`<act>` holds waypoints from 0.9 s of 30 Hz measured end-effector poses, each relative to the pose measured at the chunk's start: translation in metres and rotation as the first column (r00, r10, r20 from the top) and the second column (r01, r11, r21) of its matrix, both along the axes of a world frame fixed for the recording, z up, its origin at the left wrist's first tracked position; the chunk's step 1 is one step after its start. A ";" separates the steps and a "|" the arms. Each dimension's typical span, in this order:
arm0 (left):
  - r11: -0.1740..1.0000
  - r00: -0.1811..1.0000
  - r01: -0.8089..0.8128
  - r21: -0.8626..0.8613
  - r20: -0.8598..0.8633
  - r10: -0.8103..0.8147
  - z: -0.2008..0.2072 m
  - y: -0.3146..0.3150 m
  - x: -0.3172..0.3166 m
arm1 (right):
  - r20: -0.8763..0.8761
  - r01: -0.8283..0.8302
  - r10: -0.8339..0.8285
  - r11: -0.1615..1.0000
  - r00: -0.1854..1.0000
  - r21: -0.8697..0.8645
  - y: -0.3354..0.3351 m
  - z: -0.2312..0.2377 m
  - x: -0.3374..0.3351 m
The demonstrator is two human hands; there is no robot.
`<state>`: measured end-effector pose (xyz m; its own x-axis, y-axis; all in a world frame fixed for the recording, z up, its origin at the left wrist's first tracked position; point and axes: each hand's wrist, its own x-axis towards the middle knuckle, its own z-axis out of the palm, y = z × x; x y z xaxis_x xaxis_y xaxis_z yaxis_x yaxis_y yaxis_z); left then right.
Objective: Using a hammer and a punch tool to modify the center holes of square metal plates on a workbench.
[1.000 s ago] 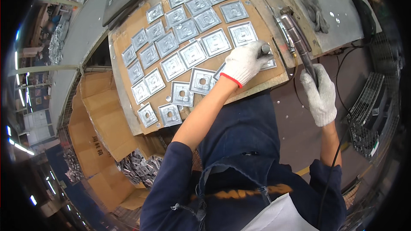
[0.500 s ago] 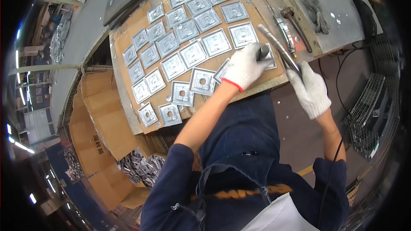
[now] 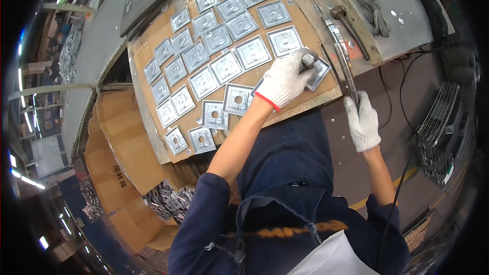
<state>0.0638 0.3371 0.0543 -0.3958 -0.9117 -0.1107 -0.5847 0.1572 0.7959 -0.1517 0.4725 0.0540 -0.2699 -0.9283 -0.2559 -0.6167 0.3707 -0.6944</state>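
Several square silver metal plates (image 3: 224,66) with a hole in the middle lie in rows on a brown board (image 3: 153,35). My left hand (image 3: 283,80), in a white glove, presses on the plate (image 3: 320,74) at the board's near right corner and grips a short grey round-topped piece (image 3: 308,60) standing on it. Just off the board's right edge, my gloved right hand (image 3: 362,122) is closed around the lower end of a long thin metal tool (image 3: 340,53). The tool runs up and away along the bench edge.
A hammer (image 3: 347,21) and a pair of grey gloves (image 3: 372,4) lie on the grey bench at the right. Cardboard boxes (image 3: 127,158) stand below the board at left, one holding more plates (image 3: 170,201). Cables (image 3: 407,81) trail over the floor at right.
My right hand has pulled down and toward my body with the long tool, which swung through the air. The left hand has stayed on the corner plate, now gripping the round piece.
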 end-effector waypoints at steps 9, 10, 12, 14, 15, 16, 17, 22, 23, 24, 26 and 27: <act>0.961 0.983 0.127 -0.244 -0.098 -0.155 0.009 -0.002 0.010 | -0.270 -0.195 0.228 0.970 0.935 0.143 -0.043 0.016 0.009; 0.963 0.984 0.121 -0.242 -0.096 -0.148 0.009 -0.005 0.012 | -0.183 -0.117 0.127 0.991 0.975 0.069 -0.037 0.018 0.011; 0.998 0.996 -0.025 -0.054 -0.082 0.020 0.010 -0.013 0.016 | -0.158 -0.087 0.082 0.996 0.984 -0.024 -0.025 0.010 0.006; 0.996 0.984 -0.084 -0.012 -0.162 0.081 0.002 -0.021 0.020 | -0.036 -0.062 0.060 0.996 0.998 -0.061 -0.015 0.007 -0.001; 0.992 0.970 -0.116 0.039 -0.212 0.122 -0.002 -0.027 0.025 | 0.013 -0.034 0.035 0.998 0.999 -0.047 -0.008 0.007 -0.002; 0.986 0.952 -0.141 0.093 -0.260 0.161 0.001 -0.030 0.025 | 0.012 -0.026 0.026 0.999 1.000 -0.043 0.000 0.005 -0.005; 0.986 0.964 -0.142 0.090 -0.213 0.158 0.008 -0.028 0.023 | 0.006 -0.010 0.010 1.000 1.000 -0.010 0.009 0.002 -0.009; 0.970 0.952 -0.074 0.231 -0.273 0.137 -0.005 -0.008 -0.007 | 0.091 0.083 -0.089 0.995 0.992 0.059 0.037 -0.019 -0.018; 0.973 0.974 -0.065 0.221 -0.198 0.110 -0.005 -0.004 -0.013 | 0.089 0.085 -0.090 0.994 0.992 0.062 0.040 -0.021 -0.019; 0.976 0.989 -0.056 0.210 -0.122 0.083 -0.004 -0.002 -0.019 | 0.100 0.103 -0.111 0.992 0.989 0.076 0.042 -0.023 -0.019; 0.984 0.992 -0.059 0.165 -0.104 0.077 -0.019 0.003 -0.025 | 0.112 0.125 -0.135 0.988 0.984 0.091 0.044 -0.024 -0.020; 0.995 0.995 -0.083 0.059 -0.058 0.086 -0.025 0.006 -0.028 | 0.113 0.121 -0.127 0.991 0.985 0.059 0.044 -0.023 -0.020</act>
